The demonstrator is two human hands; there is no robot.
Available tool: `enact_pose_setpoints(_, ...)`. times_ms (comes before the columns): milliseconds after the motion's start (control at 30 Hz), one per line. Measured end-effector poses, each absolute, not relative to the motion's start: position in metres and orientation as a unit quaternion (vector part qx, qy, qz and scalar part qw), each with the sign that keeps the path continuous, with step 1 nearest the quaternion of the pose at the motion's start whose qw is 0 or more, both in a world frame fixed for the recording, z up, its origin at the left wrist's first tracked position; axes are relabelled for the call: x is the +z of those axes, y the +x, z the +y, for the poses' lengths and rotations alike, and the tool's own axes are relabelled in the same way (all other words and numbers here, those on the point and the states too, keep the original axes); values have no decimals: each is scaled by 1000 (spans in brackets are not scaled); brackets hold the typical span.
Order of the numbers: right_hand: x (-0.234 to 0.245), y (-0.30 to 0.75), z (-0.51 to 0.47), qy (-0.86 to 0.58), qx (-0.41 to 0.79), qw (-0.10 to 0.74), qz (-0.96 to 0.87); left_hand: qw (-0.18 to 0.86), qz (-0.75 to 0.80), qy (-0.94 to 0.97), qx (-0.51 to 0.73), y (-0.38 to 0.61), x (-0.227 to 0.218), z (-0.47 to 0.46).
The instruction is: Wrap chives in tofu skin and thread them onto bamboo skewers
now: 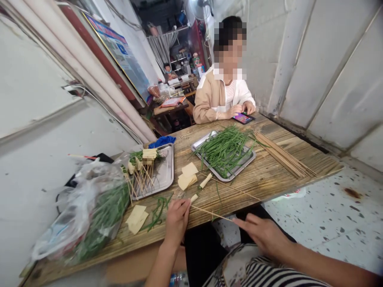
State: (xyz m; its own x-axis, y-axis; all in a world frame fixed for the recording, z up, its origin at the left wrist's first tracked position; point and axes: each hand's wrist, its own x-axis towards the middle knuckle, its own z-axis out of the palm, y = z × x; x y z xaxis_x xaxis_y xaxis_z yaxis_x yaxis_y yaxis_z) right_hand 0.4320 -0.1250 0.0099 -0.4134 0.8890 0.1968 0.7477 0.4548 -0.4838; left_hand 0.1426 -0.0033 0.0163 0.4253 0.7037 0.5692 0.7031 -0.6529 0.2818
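My left hand pinches a small rolled tofu-skin sheet at the table's near edge. From that roll a thin bamboo skewer runs right to my right hand, whose fingers close on its other end. Whether the tip has pierced the roll is hidden by the left fingers. Just beyond lies another tofu-skin roll, with a loose skewer beside it. Flat tofu-skin sheets are stacked behind, and more sheets lie left of my left hand, near some loose chives.
A metal tray carries a heap of chives; bare skewers lie to its right. At left, another tray holds finished-looking skewered rolls, beside a plastic bag of greens. Across the table a person handles a phone.
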Motion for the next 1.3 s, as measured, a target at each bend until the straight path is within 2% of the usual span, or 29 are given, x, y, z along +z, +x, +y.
enact_pose_setpoints(100, -3, 425, -129, -509, 149, 146, -835, -17, 431, 836, 340, 145, 12, -6)
enact_pose_setpoints(267, -3, 428, -127, -521, 122, 110, -837, -14, 441, 831, 338, 146, 10, -7)
enact_pose_setpoints(1300, 3, 417, -123, -539, 165, 88, -821, 13, 425, 841, 335, 145, 13, -3)
